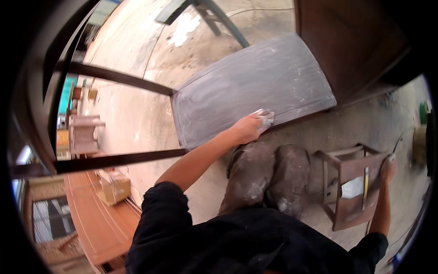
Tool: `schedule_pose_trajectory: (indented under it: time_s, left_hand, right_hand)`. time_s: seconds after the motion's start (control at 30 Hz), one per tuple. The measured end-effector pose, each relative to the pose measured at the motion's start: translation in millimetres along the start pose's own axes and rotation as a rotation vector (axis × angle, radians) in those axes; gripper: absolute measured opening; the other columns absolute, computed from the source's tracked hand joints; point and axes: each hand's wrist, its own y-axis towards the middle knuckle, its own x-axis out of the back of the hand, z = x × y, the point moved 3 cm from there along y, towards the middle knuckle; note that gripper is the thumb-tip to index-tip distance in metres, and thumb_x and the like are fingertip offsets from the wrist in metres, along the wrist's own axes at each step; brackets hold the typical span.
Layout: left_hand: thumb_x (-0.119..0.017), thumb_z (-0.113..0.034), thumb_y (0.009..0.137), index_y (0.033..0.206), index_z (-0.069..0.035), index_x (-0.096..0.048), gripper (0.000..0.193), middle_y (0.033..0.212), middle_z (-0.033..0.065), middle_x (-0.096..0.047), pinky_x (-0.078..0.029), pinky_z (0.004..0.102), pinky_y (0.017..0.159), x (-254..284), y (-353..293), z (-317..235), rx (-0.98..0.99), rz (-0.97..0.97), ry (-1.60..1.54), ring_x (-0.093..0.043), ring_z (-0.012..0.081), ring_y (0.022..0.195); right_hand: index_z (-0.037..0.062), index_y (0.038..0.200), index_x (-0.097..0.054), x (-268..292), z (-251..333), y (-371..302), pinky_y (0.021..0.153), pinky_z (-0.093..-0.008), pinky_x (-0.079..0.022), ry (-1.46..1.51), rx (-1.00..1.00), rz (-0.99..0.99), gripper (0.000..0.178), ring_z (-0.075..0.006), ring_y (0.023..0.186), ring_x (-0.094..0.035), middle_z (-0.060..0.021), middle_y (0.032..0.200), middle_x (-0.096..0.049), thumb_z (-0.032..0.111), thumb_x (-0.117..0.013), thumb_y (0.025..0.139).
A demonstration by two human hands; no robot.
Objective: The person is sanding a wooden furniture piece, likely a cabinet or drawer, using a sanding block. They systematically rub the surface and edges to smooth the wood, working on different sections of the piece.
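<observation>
Your black shirt filled the foreground as your left grip wrapped around a pale, crumpled wad at the near edge of a grey-filmed wooden panel, just beyond your knees. The panel looked stiff and probably heavy, best held by its edges, its powdery face likely slippery; the wad seemed light and soft, best pinched across its back. Your right grip met a small wooden stool; whether it had closed could not be told. The wad's underside was hidden, and the lens rim cut off a dark board.
</observation>
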Motion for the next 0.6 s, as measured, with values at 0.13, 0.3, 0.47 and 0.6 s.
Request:
schedule_pose_trajectory:
  time_s: [0.13,0.3,0.47,0.6]
  left_hand:
    - [-0.059,-0.030,0.099,0.127,0.000,-0.060,0.041,0.124,0.0116,-0.065,-0.050,0.0354,0.094,27.7,-67.3,35.0,0.716,0.013,-0.664,-0.063,0.0224,0.107]
    - [-0.058,-0.029,0.100,0.125,0.003,-0.059,0.041,0.120,0.0114,-0.064,-0.055,0.0361,0.087,56.1,-135.5,-4.7,0.648,-0.325,-1.259,-0.063,0.0206,0.104]
    - [-0.059,-0.013,0.097,0.126,0.005,-0.055,0.035,0.123,0.0152,-0.062,-0.056,0.0431,0.097,68.3,-190.7,-13.6,0.493,-0.467,-1.595,-0.061,0.0253,0.115]
    - [-0.062,-0.005,0.090,0.119,0.005,-0.060,0.030,0.115,0.0136,-0.065,-0.059,0.0395,0.087,59.1,-206.1,3.5,0.469,-0.492,-1.466,-0.065,0.0240,0.105]
  right_hand:
    - [-0.0035,0.105,-0.063,-10.7,-19.1,19.7,0.085,-0.0522,-0.045,-0.065,0.095,-0.003,0.053,-0.0480,0.098,-0.059,-0.0291,0.103,-0.065,0.041,-0.034,0.102]
    - [-0.0027,0.105,-0.064,-19.4,-39.2,31.7,0.084,-0.0555,-0.045,-0.109,0.358,-0.149,0.048,-0.0483,0.100,-0.060,-0.0287,0.102,-0.066,0.037,-0.037,0.100]
    - [-0.0015,0.116,-0.062,-24.6,-31.7,50.6,0.090,-0.0538,-0.045,-0.269,0.302,0.098,0.050,-0.0448,0.108,-0.059,-0.0254,0.111,-0.066,0.038,-0.038,0.097]
    - [-0.0006,0.119,-0.061,1.3,-6.6,65.6,0.090,-0.0495,-0.047,-0.428,0.406,0.117,0.043,-0.0422,0.108,-0.061,-0.0262,0.112,-0.065,0.030,-0.040,0.097]
